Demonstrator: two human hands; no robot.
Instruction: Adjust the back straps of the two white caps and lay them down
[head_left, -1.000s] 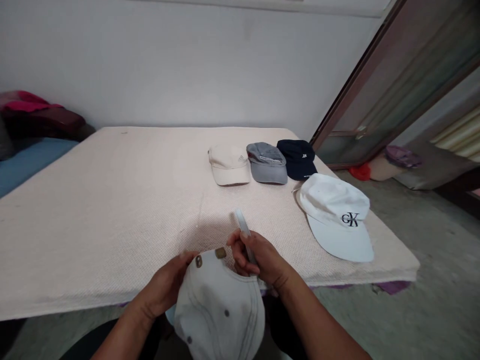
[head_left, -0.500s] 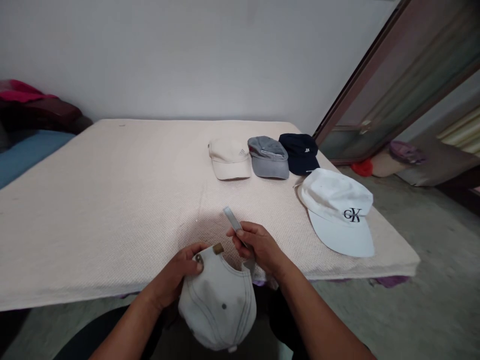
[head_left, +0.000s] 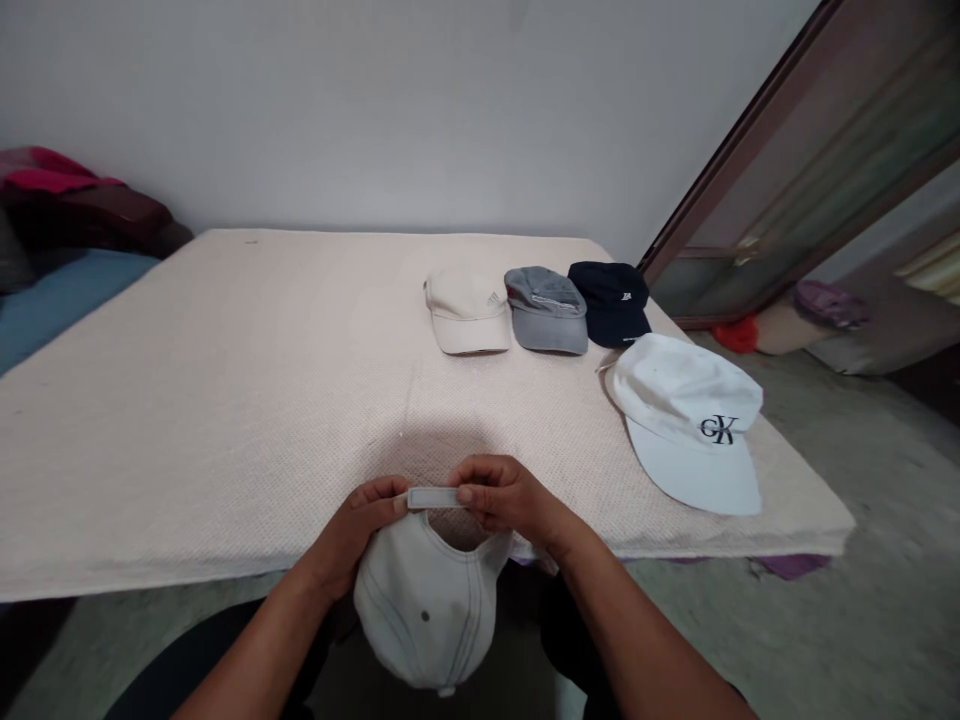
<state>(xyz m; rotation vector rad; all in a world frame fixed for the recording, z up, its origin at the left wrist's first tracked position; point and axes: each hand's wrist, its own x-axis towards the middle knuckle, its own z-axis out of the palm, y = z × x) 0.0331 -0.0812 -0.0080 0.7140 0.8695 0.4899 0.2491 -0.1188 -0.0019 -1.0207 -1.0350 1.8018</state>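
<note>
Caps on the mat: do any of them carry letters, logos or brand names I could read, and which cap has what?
"CK": dark interlocked letters on the front of the white cap.
Beige cap: a small mark on its side, too small to read.
Navy cap: a small white mark on the front, too blurred to read.
Grey cap: no readable text.
Pale cap held by the hands: no text showing.

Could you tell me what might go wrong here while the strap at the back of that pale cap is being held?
The strap is pinched only between fingertips of the left hand and right hand, so it could slip loose. The pale cap hangs past the mattress edge, unsupported below, and might drop to the floor. The white logo cap lies near the mattress corner and could be knocked off.
</note>
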